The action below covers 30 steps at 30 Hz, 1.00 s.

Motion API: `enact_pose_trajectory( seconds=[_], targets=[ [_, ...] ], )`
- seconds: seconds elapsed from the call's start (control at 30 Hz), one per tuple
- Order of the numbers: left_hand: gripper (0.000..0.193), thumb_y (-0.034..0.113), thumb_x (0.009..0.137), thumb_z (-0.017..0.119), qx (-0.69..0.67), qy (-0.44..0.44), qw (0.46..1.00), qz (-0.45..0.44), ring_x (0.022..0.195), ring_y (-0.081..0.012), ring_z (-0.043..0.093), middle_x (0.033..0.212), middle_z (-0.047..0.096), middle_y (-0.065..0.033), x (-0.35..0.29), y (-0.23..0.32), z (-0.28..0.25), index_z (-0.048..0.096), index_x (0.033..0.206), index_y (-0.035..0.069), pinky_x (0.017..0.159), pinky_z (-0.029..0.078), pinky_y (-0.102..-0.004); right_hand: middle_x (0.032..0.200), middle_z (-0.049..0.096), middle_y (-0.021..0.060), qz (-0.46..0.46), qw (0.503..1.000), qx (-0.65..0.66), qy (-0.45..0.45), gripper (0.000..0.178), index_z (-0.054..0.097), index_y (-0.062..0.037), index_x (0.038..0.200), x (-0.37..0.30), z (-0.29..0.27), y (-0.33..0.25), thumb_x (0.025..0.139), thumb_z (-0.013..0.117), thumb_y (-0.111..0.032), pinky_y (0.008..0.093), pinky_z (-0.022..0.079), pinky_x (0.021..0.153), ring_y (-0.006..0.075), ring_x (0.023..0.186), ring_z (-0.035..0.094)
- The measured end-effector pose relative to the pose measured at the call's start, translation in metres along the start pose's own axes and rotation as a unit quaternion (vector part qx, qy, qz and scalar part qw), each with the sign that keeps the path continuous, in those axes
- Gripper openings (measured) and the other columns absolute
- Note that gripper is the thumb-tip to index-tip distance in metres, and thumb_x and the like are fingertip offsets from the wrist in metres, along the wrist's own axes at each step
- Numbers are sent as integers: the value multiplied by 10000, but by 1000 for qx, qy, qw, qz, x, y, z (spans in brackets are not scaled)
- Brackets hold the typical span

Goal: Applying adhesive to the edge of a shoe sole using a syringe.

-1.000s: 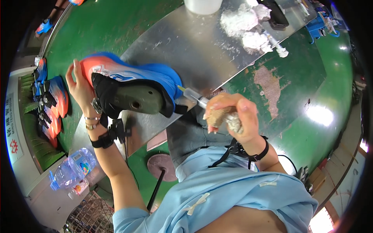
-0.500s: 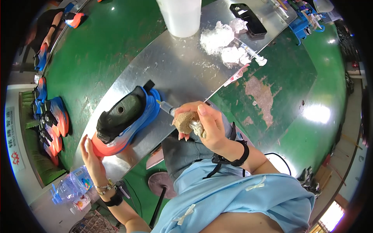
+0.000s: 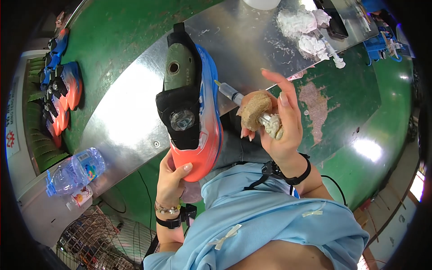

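Note:
A sneaker fading from blue to coral [image 3: 208, 130] has a black tongue with a clear round dial [image 3: 182, 120]. A green shoe last [image 3: 180, 63] fills its opening. My left hand [image 3: 171, 177] is closed on the coral toe, thumb on top and fingers underneath. In my right hand [image 3: 285, 128] is a syringe [image 3: 230, 93] with a yellowish tip, pointing at the shoe's blue side, a little apart from it. The same palm carries a brown spongy lump [image 3: 257, 109] and a whitish wad [image 3: 272, 126]. The index finger is raised, and the lower fingers are partly hidden.
White crumpled wads [image 3: 312, 45], another syringe [image 3: 332, 51] and a black phone [image 3: 332, 20] lie at the far right of the metal table [image 3: 135, 96]. More sneakers [image 3: 67, 85] line the left side. A clear bottle [image 3: 81, 166] stands near a wire basket [image 3: 105, 236].
My left hand has taken hold of the shoe's toe and turned the shoe toward me and rightward, so its dial now shows. My right hand sits slightly further right, its index finger lifted.

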<state>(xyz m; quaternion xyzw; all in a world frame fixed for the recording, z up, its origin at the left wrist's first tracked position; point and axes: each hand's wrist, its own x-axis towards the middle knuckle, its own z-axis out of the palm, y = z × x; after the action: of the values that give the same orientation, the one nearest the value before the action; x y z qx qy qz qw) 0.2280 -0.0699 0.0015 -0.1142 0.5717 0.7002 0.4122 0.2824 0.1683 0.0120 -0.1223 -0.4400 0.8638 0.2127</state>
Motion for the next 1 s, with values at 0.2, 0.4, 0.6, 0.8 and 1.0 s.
enact_pose_trajectory(
  seconds=[0.2, 0.4, 0.6, 0.8, 1.0],
  targets=[
    [628, 60, 698, 678, -35, -61, 998, -2, 959, -179, 585, 1070, 571, -119, 8, -11, -1, 370, 1236, -36, 856, 465, -307, 827, 605, 141, 22, 1000, -17, 4, 410, 358, 10, 1256, -4, 1, -9, 952, 250, -243, 218, 430, 448, 150, 556, 577],
    [671, 124, 671, 701, -65, -77, 995, 13, 939, -183, 591, 1052, 577, -117, 12, -19, 4, 365, 1232, -24, 843, 471, -311, 828, 603, 137, 56, 998, -5, -9, 491, 422, 66, 1194, -14, 5, -13, 939, 247, -315, 220, 435, 458, 151, 563, 577],
    [628, 132, 672, 703, -144, -114, 983, 15, 951, -191, 594, 1083, 571, -121, 21, -34, 17, 411, 1199, -44, 821, 487, -324, 836, 597, 143, 110, 992, -59, -16, 492, 414, 68, 1198, -27, 4, -38, 941, 216, -302, 239, 444, 491, 164, 590, 582],
    [610, 112, 676, 715, -260, -212, 941, -42, 1035, -218, 564, 1140, 548, -119, 46, -49, 51, 430, 1196, -32, 883, 469, -364, 719, 518, 157, -15, 971, -238, -1, 505, 343, 57, 1226, -41, 8, -62, 744, 485, 8, 252, 403, 414, 171, 479, 509],
    [682, 111, 664, 734, -351, -295, 888, -25, 1160, -226, 464, 1231, 491, -69, 75, -50, 93, 393, 1252, 52, 982, 373, -393, 683, 507, 171, -40, 980, -155, 121, 583, 275, 51, 1264, -50, 16, -79, 725, 492, 2, 267, 410, 372, 177, 412, 452]
  ],
)
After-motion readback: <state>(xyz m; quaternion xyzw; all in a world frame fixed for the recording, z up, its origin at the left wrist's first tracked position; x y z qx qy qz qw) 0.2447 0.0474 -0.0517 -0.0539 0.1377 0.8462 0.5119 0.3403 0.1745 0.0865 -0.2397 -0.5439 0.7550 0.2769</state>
